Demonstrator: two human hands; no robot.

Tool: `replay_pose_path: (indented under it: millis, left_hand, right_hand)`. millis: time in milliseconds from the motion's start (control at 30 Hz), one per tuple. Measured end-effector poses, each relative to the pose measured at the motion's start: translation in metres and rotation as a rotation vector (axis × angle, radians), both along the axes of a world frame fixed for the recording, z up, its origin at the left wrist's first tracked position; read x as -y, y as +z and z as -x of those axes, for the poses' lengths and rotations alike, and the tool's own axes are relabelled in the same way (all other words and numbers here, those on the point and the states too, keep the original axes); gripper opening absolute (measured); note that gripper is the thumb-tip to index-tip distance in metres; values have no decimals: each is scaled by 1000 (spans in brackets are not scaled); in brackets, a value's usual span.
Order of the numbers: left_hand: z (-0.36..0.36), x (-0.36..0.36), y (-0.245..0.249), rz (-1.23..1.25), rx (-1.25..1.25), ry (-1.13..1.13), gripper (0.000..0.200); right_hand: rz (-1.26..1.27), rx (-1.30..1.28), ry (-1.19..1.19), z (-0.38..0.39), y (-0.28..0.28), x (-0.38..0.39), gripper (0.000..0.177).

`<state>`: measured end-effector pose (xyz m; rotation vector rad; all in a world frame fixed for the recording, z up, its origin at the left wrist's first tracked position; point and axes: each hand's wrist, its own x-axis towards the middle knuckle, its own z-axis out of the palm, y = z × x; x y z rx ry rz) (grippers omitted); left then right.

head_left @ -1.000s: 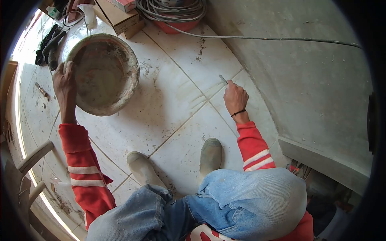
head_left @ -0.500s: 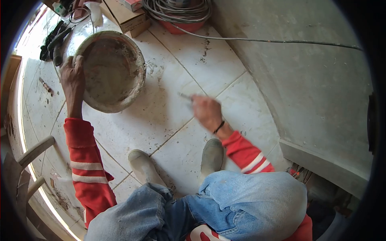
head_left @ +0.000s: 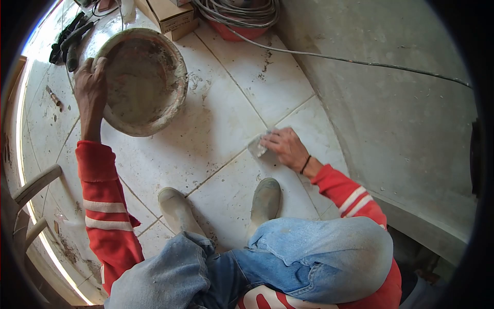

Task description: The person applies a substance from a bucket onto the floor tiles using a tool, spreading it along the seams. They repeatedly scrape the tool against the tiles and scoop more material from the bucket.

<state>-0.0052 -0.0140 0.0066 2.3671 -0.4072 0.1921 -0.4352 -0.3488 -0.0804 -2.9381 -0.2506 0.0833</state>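
My left hand [head_left: 91, 82] is closed over the left rim of a round, mortar-crusted basin [head_left: 179, 100], which is tilted so its inside faces me. A thin, pale grey residue coats the bottom of the basin. Low over the tiles, my right hand [head_left: 288, 147] grips a flat grey scraper [head_left: 254, 148]. Its blade shows to the left of my fingers, at or near the floor by a tile joint; whether it touches cannot be made out. The scraper's grip is hidden by my hand.
Left of the basin lie a knife [head_left: 53, 98] and a black power tool [head_left: 72, 46]. A cardboard box [head_left: 172, 20] and a coiled cable [head_left: 242, 15] in a red tub [head_left: 247, 33] stand at the back. A plastic chair [head_left: 38, 185] is at left, a plastered wall [head_left: 401, 103] at right.
My right hand has moved right and slightly down, and the scraper has turned so its flat blade shows. My left hand stays on the basin's rim. The view has shifted slightly.
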Motion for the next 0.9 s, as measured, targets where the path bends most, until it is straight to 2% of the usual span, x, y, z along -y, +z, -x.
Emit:
replay_pose_path:
  millis: [67,100,133,200,233,267,333,433,467,500,567,633,667,767,900]
  left_hand:
    - [-1,-3,3,32,-34,-26,55]
    - [-3,-3,2,56,-67,-48,54]
    - [-5,-2,-5,88,22,-48,50]
    - [-5,-5,0,85,-37,-74,50]
    - [-4,-5,4,72,-89,-103,50]
    - [-5,-5,4,40,-75,-88,50]
    - [-10,-7,-4,81,-70,-87,51]
    - [-11,-11,-10,115,-57,-63,52]
    - [-6,-9,-4,91,-90,-65,53]
    - [-4,-7,1,71,-119,-69,55]
    - [-9,-9,-7,83,-83,-72,54]
    - [-14,-8,-8,101,-44,-74,53]
    - [-15,-9,-7,86,-56,-91,53]
    - [-11,-10,-8,69,-53,-93,52]
    - [-10,-13,-5,33,-79,-81,51]
  right_hand:
    - [-5,-32,-25,16,12,1,36]
    - [-65,-10,-131,21,16,5,36]
    - [-126,10,-233,25,20,12,36]
    - [-81,190,-433,31,10,56,36]
    - [-63,172,-638,34,10,76,33]
    - [-4,198,-740,34,5,99,30]
    - [273,104,-951,33,-13,135,24]
    - [300,86,-941,18,-50,112,20]
    - [207,27,-930,10,-49,83,19]
    - [117,-27,-919,3,-42,46,18]
    - [42,15,-704,5,-31,-16,19]
    - [-154,7,-616,6,0,-52,22]
    - [-148,14,-617,5,1,-47,22]
    - [-248,250,-599,4,-2,1,28]
    - [-113,353,-534,-16,4,103,31]
